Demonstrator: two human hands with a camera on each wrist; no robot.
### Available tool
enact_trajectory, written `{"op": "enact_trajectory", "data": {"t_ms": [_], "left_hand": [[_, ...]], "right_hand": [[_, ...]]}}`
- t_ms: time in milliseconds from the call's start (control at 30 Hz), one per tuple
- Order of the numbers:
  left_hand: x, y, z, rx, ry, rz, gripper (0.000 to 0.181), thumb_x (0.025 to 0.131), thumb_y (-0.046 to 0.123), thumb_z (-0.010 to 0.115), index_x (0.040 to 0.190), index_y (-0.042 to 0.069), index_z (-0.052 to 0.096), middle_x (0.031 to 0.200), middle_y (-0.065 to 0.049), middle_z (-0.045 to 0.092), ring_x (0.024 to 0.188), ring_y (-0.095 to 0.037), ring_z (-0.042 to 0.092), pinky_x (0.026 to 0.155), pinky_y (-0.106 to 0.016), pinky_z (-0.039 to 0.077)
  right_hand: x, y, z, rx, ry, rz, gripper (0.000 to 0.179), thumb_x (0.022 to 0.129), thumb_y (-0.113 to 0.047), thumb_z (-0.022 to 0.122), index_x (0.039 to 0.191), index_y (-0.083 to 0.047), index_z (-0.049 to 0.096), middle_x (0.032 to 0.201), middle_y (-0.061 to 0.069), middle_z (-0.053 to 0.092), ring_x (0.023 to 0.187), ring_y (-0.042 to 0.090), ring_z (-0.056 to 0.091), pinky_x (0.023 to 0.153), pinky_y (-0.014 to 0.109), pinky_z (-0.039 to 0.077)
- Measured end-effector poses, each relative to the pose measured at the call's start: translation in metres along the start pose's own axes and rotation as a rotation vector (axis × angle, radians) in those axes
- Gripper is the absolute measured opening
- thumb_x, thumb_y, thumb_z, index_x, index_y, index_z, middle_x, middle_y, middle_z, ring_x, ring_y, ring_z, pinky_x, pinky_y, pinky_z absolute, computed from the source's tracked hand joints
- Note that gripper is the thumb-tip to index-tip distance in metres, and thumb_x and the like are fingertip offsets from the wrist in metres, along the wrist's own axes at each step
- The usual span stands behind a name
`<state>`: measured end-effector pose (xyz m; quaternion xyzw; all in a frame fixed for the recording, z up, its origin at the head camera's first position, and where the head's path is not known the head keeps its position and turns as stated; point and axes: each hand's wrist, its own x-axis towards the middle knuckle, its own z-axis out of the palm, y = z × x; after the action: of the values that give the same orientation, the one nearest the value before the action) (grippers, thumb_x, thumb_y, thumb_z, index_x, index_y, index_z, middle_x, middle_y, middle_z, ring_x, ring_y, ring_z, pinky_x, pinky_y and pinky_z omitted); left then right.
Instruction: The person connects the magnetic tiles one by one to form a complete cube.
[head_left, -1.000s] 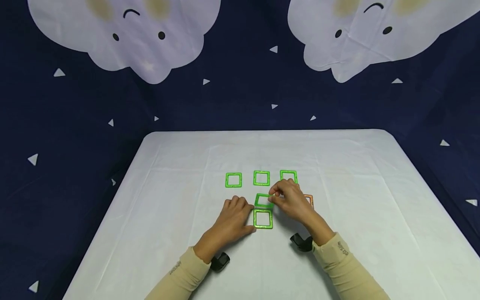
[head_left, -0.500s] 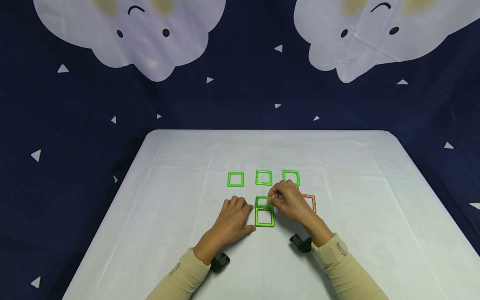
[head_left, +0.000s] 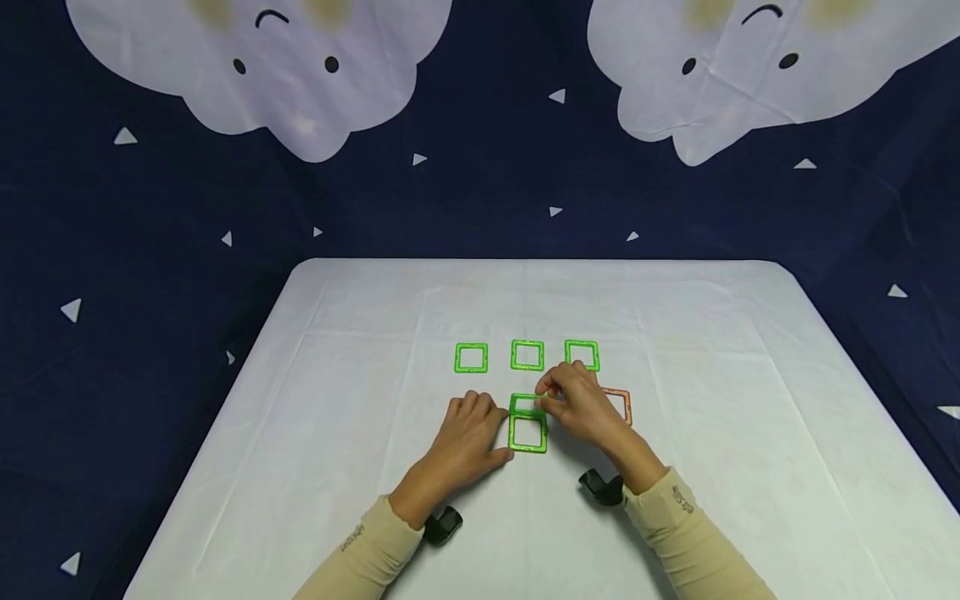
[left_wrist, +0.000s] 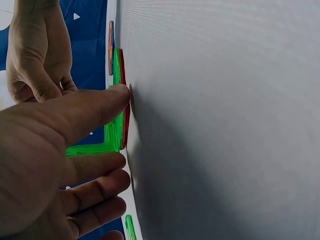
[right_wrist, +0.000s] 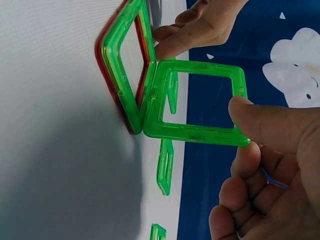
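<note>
A green square magnetic tile [right_wrist: 195, 134] stands on edge, pinched at its free side between the thumb and index finger of my right hand [head_left: 581, 402]. Its lower edge meets the far edge of a flat green magnetic tile [head_left: 528, 450]. Beneath that flat one a red tile [left_wrist: 126, 129] shows in both wrist views. My left hand [head_left: 465, 433] rests at the left side of the flat pair, fingers fairly straight. Its thumb touches the near corner and its index finger is by the far corner, close to the upright tile.
Three green square tiles form a row farther back: a left one [head_left: 457, 358], a middle one [head_left: 527, 342] and a right one [head_left: 581, 342], partly behind my right hand. An orange tile [head_left: 628, 407] lies half hidden behind that hand. A navy cloud-print cloth [head_left: 480, 208] hangs beyond the white table [head_left: 375, 333].
One second ago the tile in my right hand was slightly askew with a gap to the flat tile; now its edge lines up against it. My left hand has barely moved.
</note>
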<state>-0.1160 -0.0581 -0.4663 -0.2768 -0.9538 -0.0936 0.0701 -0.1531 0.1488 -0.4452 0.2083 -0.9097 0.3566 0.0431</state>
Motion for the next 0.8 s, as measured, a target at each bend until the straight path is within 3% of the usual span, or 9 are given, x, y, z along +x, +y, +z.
{"op": "enact_trajectory", "data": {"t_ms": [267, 500, 800], "left_hand": [[0.003, -0.001, -0.003, -0.031, 0.023, -0.018, 0.046, 0.078, 0.045, 0.072, 0.109, 0.011, 0.065, 0.097, -0.001, 0.054, 0.095, -0.019, 0.043, 0.086, -0.037, 0.033], [0.012, -0.007, -0.010, -0.102, 0.132, -0.061, 0.032, 0.084, 0.032, 0.069, 0.108, 0.011, 0.067, 0.098, -0.001, 0.058, 0.095, -0.019, 0.048, 0.083, -0.036, 0.035], [0.024, -0.007, -0.015, -0.145, 0.236, -0.041, 0.024, 0.081, 0.023, 0.072, 0.103, 0.014, 0.069, 0.096, 0.000, 0.061, 0.091, -0.019, 0.052, 0.075, -0.034, 0.039]], "right_hand": [[-0.001, 0.002, -0.001, -0.008, 0.006, -0.009, 0.013, 0.076, -0.010, 0.075, 0.080, -0.014, 0.063, 0.074, -0.003, 0.054, 0.074, 0.011, 0.039, 0.076, 0.032, 0.029], [-0.001, 0.003, 0.001, -0.020, 0.021, -0.027, 0.012, 0.076, -0.011, 0.076, 0.080, -0.015, 0.064, 0.073, -0.005, 0.053, 0.072, 0.011, 0.038, 0.075, 0.031, 0.029], [-0.001, 0.003, 0.000, -0.014, 0.000, -0.004, 0.011, 0.078, -0.011, 0.074, 0.081, -0.014, 0.065, 0.074, -0.004, 0.054, 0.074, 0.011, 0.040, 0.077, 0.032, 0.030]]}}
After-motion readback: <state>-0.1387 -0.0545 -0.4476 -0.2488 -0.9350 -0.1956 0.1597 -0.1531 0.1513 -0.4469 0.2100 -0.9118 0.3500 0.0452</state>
